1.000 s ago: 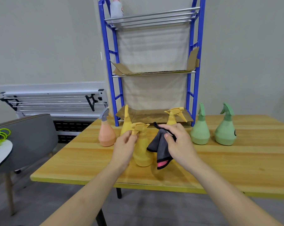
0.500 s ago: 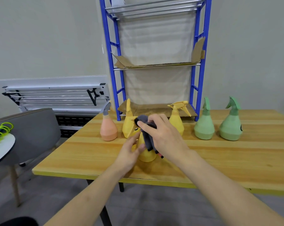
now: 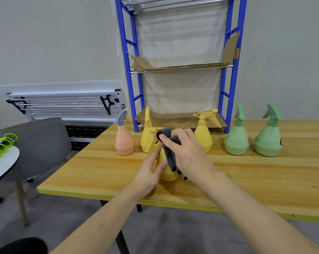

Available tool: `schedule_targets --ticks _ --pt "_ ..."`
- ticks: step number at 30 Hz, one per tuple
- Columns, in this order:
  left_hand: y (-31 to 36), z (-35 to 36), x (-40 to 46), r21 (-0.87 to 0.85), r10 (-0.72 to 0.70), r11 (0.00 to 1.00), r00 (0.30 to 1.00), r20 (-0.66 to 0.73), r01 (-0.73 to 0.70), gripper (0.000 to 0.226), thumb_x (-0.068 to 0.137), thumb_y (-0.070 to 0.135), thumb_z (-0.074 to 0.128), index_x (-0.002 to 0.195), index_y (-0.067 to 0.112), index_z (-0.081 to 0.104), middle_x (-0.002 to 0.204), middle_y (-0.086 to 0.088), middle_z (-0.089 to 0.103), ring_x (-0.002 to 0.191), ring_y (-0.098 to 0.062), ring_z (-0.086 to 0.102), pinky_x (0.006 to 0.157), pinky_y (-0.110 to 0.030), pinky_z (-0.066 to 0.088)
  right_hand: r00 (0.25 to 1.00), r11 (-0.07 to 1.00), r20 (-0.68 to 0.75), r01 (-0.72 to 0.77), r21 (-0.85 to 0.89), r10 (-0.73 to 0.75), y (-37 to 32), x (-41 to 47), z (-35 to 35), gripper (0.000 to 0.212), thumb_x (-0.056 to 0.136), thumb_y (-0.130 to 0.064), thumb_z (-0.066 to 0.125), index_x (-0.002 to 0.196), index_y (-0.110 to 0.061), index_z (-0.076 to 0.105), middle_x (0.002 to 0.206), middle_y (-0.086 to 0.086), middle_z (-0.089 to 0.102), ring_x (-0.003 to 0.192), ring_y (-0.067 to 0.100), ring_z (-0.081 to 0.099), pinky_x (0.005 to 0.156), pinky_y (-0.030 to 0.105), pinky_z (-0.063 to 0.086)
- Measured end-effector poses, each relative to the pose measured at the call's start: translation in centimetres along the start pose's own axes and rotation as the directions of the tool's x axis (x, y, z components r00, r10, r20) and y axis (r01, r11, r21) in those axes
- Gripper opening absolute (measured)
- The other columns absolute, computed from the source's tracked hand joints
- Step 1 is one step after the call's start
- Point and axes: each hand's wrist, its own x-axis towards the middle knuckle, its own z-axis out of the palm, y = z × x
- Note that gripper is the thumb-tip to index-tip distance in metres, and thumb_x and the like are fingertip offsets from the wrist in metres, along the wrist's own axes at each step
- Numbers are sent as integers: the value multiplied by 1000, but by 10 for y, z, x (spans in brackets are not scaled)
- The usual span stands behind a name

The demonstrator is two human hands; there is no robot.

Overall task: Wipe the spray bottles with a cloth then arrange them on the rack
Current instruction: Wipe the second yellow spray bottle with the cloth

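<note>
Yellow spray bottle (image 3: 167, 171) stands near the bench's (image 3: 246, 180) front edge, steadied at its left side by the left hand (image 3: 149, 173), fingers curled on it. Right hand (image 3: 188, 154) presses a grey cloth (image 3: 170, 154) onto its top. Five more bottles line up farther back by the blue rack (image 3: 124, 52).

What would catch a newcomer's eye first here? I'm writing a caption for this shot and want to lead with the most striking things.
First, the two hands at table centre: the left hand steadies a yellow spray bottle while the right hand presses a dark grey cloth over its top. Behind them stands a row of bottles, a peach bottle at left and two green bottles at right. The blue rack rises at the table's far edge.
</note>
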Motion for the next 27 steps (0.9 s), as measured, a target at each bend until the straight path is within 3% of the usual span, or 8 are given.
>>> schedule_targets --ticks 7,12,16,21,27 --pt "-4 0 3 1 0 1000 1000 -3 0 65 104 32 57 160 25 25 162 9 32 151 -6 25 126 -32 21 999 999 -5 -43 33 43 10 -7 2 45 95 -2 63 139 -12 62 117 10 52 108 29 49 75 43 57" --pt "-4 1 0 15 22 1000 1000 5 -22 65 104 34 56 161 24 25 158 15 30 148 0 23 121 -21 19 994 993 -43 -96 64 99 8 -11 5 43 95 -2 66 138 -12 64 116 9 53 107 28 50 78 43 56" --pt "-2 1 -1 28 14 1000 1000 -10 -14 63 105 27 57 160 20 28 157 12 38 144 -1 32 118 -21 26 999 998 -6 -37 49 38 -6 1 2 47 95 -5 69 140 -13 61 118 8 51 110 27 48 76 41 56" --pt "-1 2 -2 38 -6 999 1000 -27 7 62 103 36 57 158 21 34 157 5 45 145 -10 39 122 -39 33 997 999 68 47 -12 -46 -4 1 -3 52 93 -6 72 142 -17 58 117 5 48 111 27 48 70 36 55" --pt "0 3 -1 36 -56 998 997 -54 58 52 94 47 54 143 31 48 137 12 59 129 -10 54 111 -48 44 976 982 157 168 -85 -154 -8 2 -5 57 89 -8 73 143 -18 57 119 8 53 111 25 49 68 31 51"
